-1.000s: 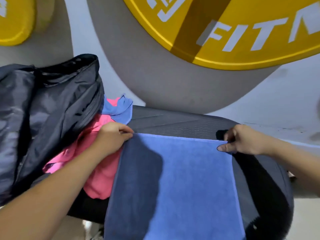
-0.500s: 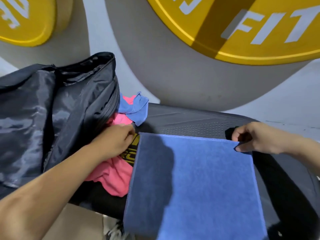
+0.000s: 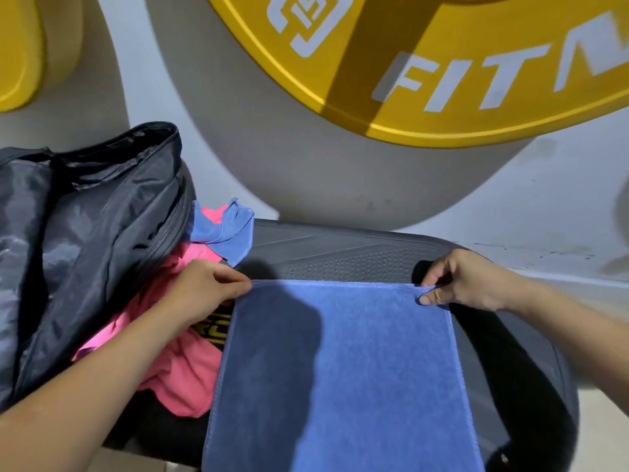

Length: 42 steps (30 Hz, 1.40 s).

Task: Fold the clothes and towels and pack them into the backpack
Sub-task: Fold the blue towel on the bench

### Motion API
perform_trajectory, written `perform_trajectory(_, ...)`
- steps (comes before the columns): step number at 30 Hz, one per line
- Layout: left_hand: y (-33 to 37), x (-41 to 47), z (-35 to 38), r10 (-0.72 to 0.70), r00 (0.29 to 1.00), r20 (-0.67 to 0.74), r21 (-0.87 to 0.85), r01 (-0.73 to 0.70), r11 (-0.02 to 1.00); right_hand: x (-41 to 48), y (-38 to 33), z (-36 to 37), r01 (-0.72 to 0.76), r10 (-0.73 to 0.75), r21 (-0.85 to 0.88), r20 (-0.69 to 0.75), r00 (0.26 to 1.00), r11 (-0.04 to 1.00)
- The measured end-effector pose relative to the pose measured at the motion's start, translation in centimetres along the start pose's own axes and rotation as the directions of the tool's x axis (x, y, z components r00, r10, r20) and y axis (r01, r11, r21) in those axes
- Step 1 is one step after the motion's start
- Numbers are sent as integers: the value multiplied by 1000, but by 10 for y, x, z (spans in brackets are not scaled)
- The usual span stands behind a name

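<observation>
Across the wall ahead of me spreads a huge yellow disc with white lettering, cut off by the top and right of my view. Below it sits a dark padded seat, and everything I am working with lies on that. At my left the black backpack slumps on its side, its zipped edge facing the seat. The blue towel lies flat along the middle of the seat, its far edge straight and its near end running out of view at the bottom. Between backpack and towel the pink garment is heaped unfolded, a yellow and black print showing just beside the towel's left edge. A small blue cloth lies crumpled on top of it, against the backpack. My left hand pinches the towel's far left corner, fingers curled against the thumb. My right hand pinches the far right corner the same way.
</observation>
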<state>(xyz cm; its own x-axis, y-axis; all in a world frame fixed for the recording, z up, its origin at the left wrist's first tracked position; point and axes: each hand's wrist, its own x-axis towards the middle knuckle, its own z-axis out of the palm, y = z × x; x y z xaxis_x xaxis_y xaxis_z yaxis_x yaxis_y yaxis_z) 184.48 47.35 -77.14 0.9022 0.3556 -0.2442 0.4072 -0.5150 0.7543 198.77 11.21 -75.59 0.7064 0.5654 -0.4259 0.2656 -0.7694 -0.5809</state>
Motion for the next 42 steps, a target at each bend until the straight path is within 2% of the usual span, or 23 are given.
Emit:
perform_trajectory(7,11,9,11,8,987,-158,-26,-12,1000,6,6,-7,-75,84,77,-116,990,994)
perform_trajectory(10,20,26,20,52,973,-225,29,-46,999,9,14,-13,-85,117,175,-181,976,981)
perform_trajectory(13,27,49,30,109,970,-216,128,-83,988,13,23,-20,-83,142,248,-232,962,965)
perform_trajectory(15,32,64,37,142,969,-203,192,-103,976,17,28,-24,-82,165,275,-294,941,958)
perform_trajectory(19,45,86,48,96,960,-264,62,-83,995,33,38,-27,-95,230,294,-467,854,951)
perform_trajectory(22,46,93,52,45,954,-296,-63,-66,996,43,39,-25,-151,256,229,-552,794,962)
perform_trajectory(25,41,71,46,76,942,-326,-34,-92,995,47,38,-20,-210,225,94,-579,783,973)
perform_trajectory(26,38,55,40,107,959,-262,28,-103,994,46,37,-17,-225,198,31,-597,777,974)
perform_trajectory(28,29,11,19,122,992,33,287,-127,949,40,34,-11,-252,133,-98,-641,756,963)
perform_trajectory(29,21,-12,6,97,978,182,414,-166,895,36,30,-6,-252,96,-144,-660,745,957)
perform_trajectory(31,8,-51,-15,77,926,370,543,-282,791,24,13,6,-211,31,-185,-677,735,960)
perform_trajectory(33,-3,-73,-29,99,897,430,548,-347,761,11,-6,23,-158,-2,-183,-659,752,970)
perform_trajectory(35,-14,-83,-36,126,876,465,615,-422,667,-5,-24,42,-115,-17,-163,-642,767,980)
perform_trajectory(36,-18,-85,-39,118,864,489,658,-454,600,-12,-29,52,-102,-12,-141,-640,769,985)
perform_trajectory(39,-18,-89,-40,-65,864,499,844,-468,264,-38,-35,77,-153,128,18,-642,756,988)
perform_trajectory(40,-18,-91,-36,-33,877,480,848,-454,272,-47,-35,84,-178,183,74,-643,744,981)
perform_trajectory(41,-14,-95,-29,33,898,439,831,-420,364,-56,-34,90,-200,234,127,-644,728,972)
perform_trajectory(42,-11,-101,-20,99,926,364,783,-362,506,-67,-33,95,-223,285,178,-647,707,958)
